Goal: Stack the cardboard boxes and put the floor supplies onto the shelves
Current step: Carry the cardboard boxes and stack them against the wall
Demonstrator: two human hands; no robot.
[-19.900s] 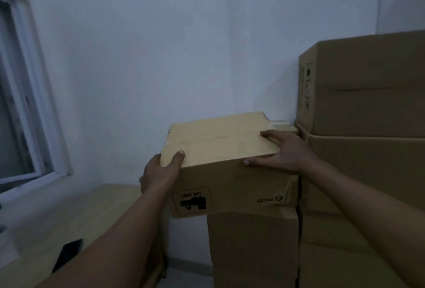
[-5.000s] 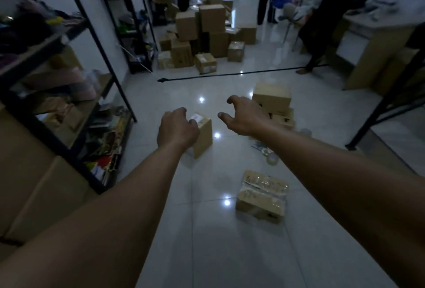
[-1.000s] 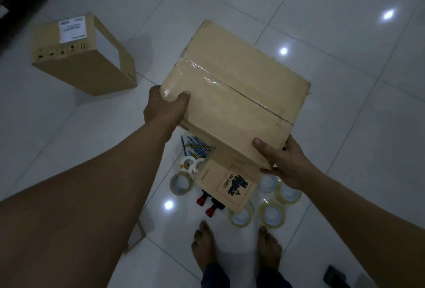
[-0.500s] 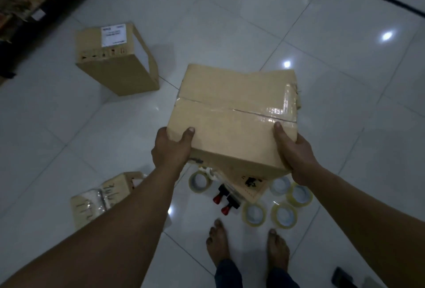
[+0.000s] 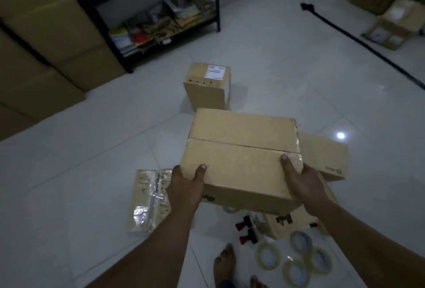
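Observation:
I carry a taped cardboard box (image 5: 241,149) in front of me, above the floor. My left hand (image 5: 187,184) grips its near left corner, thumb on top. My right hand (image 5: 303,182) grips the near right corner, thumb on the lid. Under and behind it lie two more cardboard boxes, one at the right (image 5: 326,156) and one lower down (image 5: 287,221). A small upright box with a white label (image 5: 207,87) stands further ahead. Several tape rolls (image 5: 296,257) and two red-handled tape dispensers (image 5: 247,230) lie by my feet.
A flat taped cardboard pack (image 5: 149,200) lies on the white tile floor at the left. A black metal shelf (image 5: 161,23) with packets stands at the back left, beside large stacked cartons (image 5: 46,34). More boxes (image 5: 391,23) and a black cable (image 5: 368,46) are at the far right.
My view has lifted and turned toward the shelf. The box stays in both hands and sits more level; the labelled box now lies straight ahead of it.

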